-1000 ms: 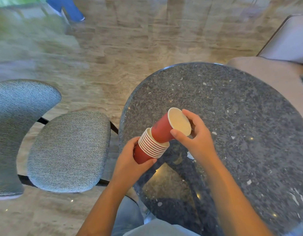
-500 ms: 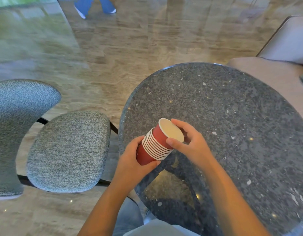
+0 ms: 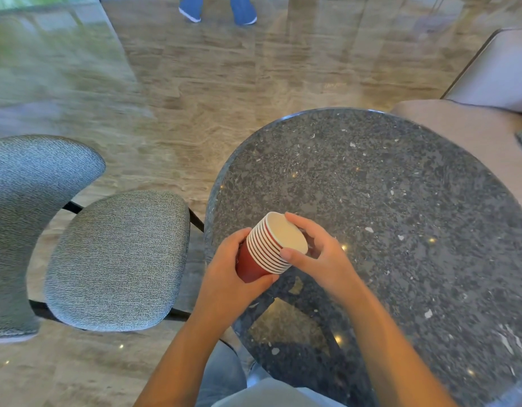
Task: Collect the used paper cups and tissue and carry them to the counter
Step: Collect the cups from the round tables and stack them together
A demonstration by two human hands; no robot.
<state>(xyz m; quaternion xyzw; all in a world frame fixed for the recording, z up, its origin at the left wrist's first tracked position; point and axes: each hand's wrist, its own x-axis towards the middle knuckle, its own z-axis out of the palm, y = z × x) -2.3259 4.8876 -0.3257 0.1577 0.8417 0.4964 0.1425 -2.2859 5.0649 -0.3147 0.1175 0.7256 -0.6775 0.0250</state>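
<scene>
Head view: a nested stack of red cups (image 3: 261,254) is held tilted above the tabletop (image 3: 400,201), at its 8 o'clock edge. The left hand (image 3: 230,277) wraps its fingers (image 3: 239,239) round the stack's red base. The right hand (image 3: 324,257) curls over the white mouth at the stack's 2 o'clock end, pinching the rims. A grey chair (image 3: 116,259) stands at 9 o'clock.

2 bare forearms (image 3: 180,353) angled inward. The left hand (image 3: 227,274) cupped the base of the cup stack (image 3: 261,255); the right hand's (image 3: 323,259) thumb and bent fingers clasped its top rim.
</scene>
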